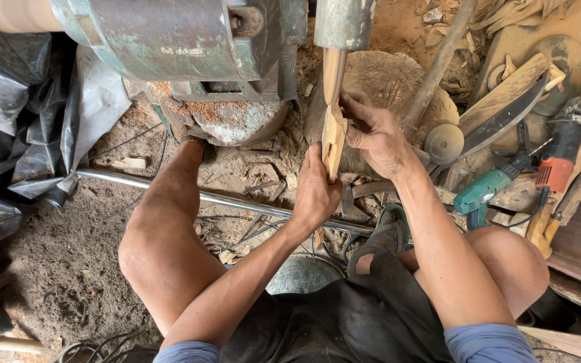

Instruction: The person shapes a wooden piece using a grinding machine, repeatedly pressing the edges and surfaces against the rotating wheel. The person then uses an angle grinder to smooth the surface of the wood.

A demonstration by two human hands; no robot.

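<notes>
Head view: left hand wraps its fingers closed around the lower end of a pale wooden piece. Right hand grips the same piece from the other side, fingers closed on its middle. Beyond the fingertips, the piece's narrow top meets a grey metal cylinder of a green machine. Right of the fingers, on the sawdust floor: a teal power drill and an orange grinder.
</notes>
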